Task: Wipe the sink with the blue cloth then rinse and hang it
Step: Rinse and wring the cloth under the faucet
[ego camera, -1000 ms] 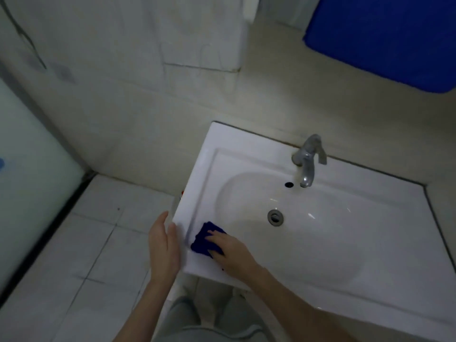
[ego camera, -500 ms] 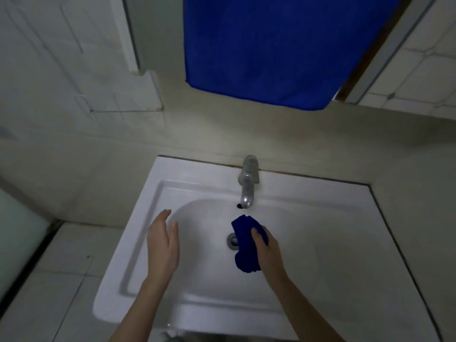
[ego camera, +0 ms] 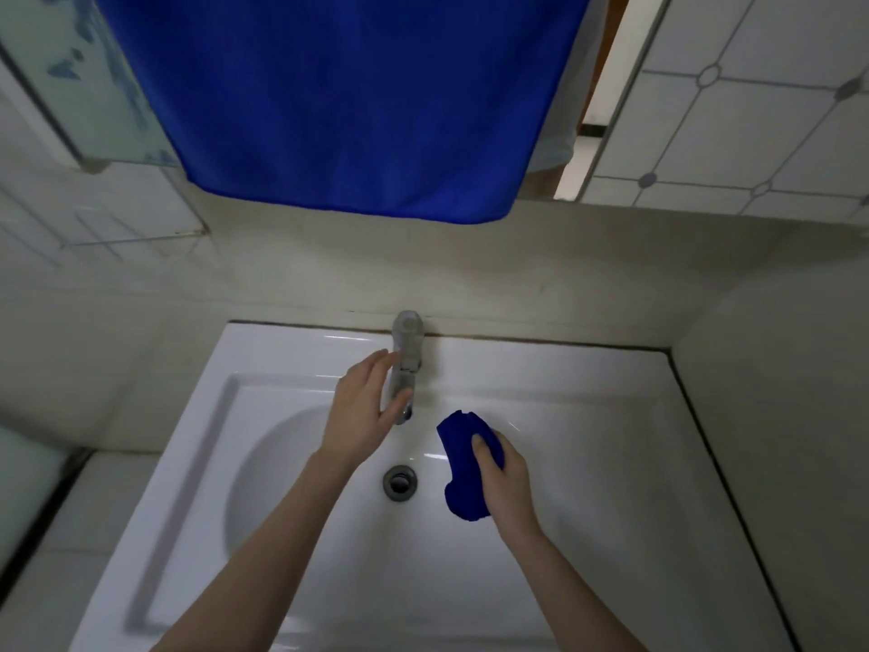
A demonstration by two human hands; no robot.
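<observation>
The wiping looked finished and the rinse was only beginning: no water ran from the grey metal tap (ego camera: 408, 350), and the hanging was left to do. The right hand (ego camera: 505, 482) gripped the crumpled dark-blue cloth (ego camera: 463, 468) over the white ceramic sink (ego camera: 611, 369), just right of the drain (ego camera: 399, 482). The left hand (ego camera: 359, 411), fingers nearly straight, touched the tap and held nothing.

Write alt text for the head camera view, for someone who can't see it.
A person's right hand holds a bunched blue cloth over the basin of a white sink, beside the drain, while the left hand is at the metal faucet. A large blue towel hangs above the sink.
</observation>
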